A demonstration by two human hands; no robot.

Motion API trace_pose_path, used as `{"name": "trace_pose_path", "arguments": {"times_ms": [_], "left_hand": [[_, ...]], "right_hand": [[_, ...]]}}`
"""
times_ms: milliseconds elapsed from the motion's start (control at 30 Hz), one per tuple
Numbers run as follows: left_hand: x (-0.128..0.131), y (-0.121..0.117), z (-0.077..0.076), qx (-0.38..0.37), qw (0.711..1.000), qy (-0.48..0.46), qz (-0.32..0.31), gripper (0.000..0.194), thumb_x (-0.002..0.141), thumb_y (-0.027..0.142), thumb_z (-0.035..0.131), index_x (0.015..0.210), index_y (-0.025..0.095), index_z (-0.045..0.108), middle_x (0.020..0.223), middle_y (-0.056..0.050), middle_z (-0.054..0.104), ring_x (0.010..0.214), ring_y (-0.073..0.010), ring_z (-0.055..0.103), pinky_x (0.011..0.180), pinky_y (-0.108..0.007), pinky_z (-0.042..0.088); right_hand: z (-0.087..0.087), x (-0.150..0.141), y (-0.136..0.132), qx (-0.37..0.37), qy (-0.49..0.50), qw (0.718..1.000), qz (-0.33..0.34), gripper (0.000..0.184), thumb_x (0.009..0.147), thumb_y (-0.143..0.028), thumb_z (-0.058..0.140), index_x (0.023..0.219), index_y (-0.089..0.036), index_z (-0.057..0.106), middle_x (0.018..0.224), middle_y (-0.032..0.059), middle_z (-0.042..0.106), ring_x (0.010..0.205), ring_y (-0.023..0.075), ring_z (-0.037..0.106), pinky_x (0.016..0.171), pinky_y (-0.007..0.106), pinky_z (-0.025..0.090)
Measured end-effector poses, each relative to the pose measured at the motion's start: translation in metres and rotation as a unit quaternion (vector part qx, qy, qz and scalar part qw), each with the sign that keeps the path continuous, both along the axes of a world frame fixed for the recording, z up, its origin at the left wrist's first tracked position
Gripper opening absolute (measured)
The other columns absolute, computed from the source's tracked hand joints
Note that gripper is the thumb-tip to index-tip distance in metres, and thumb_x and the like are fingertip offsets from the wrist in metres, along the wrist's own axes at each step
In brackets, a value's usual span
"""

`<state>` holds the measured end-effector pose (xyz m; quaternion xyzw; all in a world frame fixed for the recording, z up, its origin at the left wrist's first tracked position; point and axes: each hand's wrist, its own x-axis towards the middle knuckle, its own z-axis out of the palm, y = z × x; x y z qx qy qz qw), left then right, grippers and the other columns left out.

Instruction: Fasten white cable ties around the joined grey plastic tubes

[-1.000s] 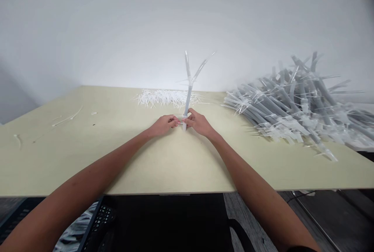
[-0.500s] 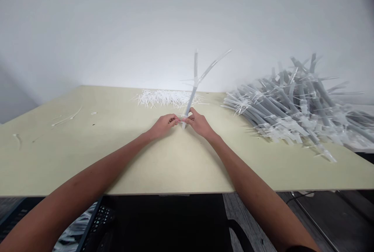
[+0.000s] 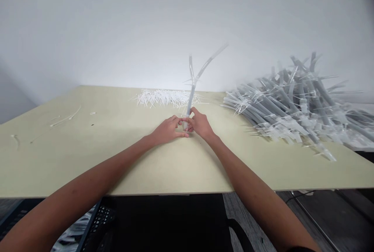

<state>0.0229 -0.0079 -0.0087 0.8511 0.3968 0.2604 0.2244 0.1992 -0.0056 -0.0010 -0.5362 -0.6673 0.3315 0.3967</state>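
Observation:
A Y-shaped piece of clear plastic tubing [image 3: 191,96] stands nearly upright in front of me, its two thin branches pointing up and the right one bending outward. My right hand [image 3: 200,123] grips its lower end between thumb and fingers. My left hand [image 3: 169,128] is at the left of that lower end, thumb and fingers spread apart, fingertips close to or touching the tube. A thin tie seems to stick out near the Y joint. Fingers partly hide the bottom end of the tubing.
A heap of white cable ties [image 3: 163,98] lies at the back of the table [image 3: 117,170]. Many similar tube assemblies [image 3: 280,104] are piled on the right. A few loose ties [image 3: 66,118] lie on the left. Below the left edge is a dark crate [image 3: 97,221].
My left hand's thumb and fingers have gone from pinched together to spread apart. The tubing's upper end has shifted slightly left, while my right hand stays at its lower end.

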Motion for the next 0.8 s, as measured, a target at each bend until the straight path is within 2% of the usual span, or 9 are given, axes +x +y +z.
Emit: {"name": "trace_pose_path", "arguments": {"times_ms": [67,167,267,433,533,700,800], "left_hand": [[0.003,-0.001,-0.002,0.01,1.0,0.006,0.012,0.063,0.065,0.059,0.065,0.113,0.02,0.055,0.103,-0.007,0.054,0.092,-0.0241,0.053,0.082,-0.035,0.04],[0.006,-0.001,-0.005,0.02,0.999,-0.003,0.041,0.049,0.075,0.052,0.059,0.11,0.018,0.057,0.102,-0.008,0.055,0.095,-0.0248,0.053,0.084,-0.036,0.039],[0.007,0.0,-0.005,0.013,0.997,-0.023,0.069,0.032,0.084,0.043,0.05,0.102,0.018,0.06,0.099,-0.008,0.059,0.093,-0.0227,0.055,0.083,-0.034,0.039],[0.004,0.005,-0.002,-0.035,0.994,-0.068,0.084,0.024,0.086,0.036,0.045,0.09,0.019,0.061,0.093,-0.004,0.066,0.082,-0.0177,0.058,0.075,-0.029,0.042],[0.002,0.01,-0.003,-0.067,0.99,-0.086,0.085,0.022,0.084,0.036,0.05,0.083,0.018,0.062,0.087,-0.002,0.067,0.078,-0.0162,0.058,0.072,-0.028,0.042],[-0.003,0.02,-0.008,-0.114,0.984,-0.108,0.084,0.023,0.082,0.036,0.058,0.084,0.013,0.06,0.084,-0.003,0.064,0.079,-0.0149,0.059,0.076,-0.033,0.045],[-0.007,0.025,-0.009,-0.139,0.979,-0.12,0.09,0.023,0.08,0.036,0.061,0.084,0.013,0.059,0.082,-0.003,0.063,0.078,-0.0151,0.059,0.077,-0.034,0.046]], "right_hand": [[0.0,-0.002,-0.001,-0.003,0.016,1.0,-0.008,0.022,0.078,-0.033,0.058,0.088,-0.024,0.041,0.055,-0.0037,0.058,0.05,0.0173,0.064,0.047,0.027,0.053],[-0.001,-0.006,-0.003,-0.005,0.032,0.999,-0.019,0.024,0.077,-0.033,0.061,0.086,-0.024,0.041,0.057,-0.0029,0.059,0.049,0.0171,0.063,0.047,0.028,0.054],[-0.002,-0.008,-0.002,-0.008,0.042,0.999,-0.018,0.025,0.076,-0.035,0.062,0.085,-0.024,0.041,0.059,-0.0019,0.06,0.051,0.0165,0.064,0.05,0.029,0.056],[-0.003,-0.008,-0.002,-0.009,0.041,0.999,-0.004,0.026,0.075,-0.037,0.063,0.087,-0.024,0.044,0.06,-0.0016,0.059,0.05,0.0152,0.061,0.047,0.028,0.054],[-0.005,-0.009,0.0,-0.011,0.051,0.998,0.019,0.025,0.075,-0.037,0.063,0.089,-0.024,0.045,0.069,-0.0005,0.061,0.059,0.0152,0.062,0.047,0.027,0.055],[-0.007,-0.012,0.001,-0.033,0.099,0.991,0.081,0.022,0.082,-0.036,0.055,0.094,-0.024,0.041,0.077,-0.0011,0.059,0.073,0.0139,0.063,0.064,0.032,0.059],[-0.007,-0.011,0.001,-0.048,0.121,0.984,0.125,0.03,0.079,-0.035,0.06,0.098,-0.024,0.041,0.084,-0.0001,0.06,0.076,0.0133,0.064,0.071,0.035,0.059]]}}
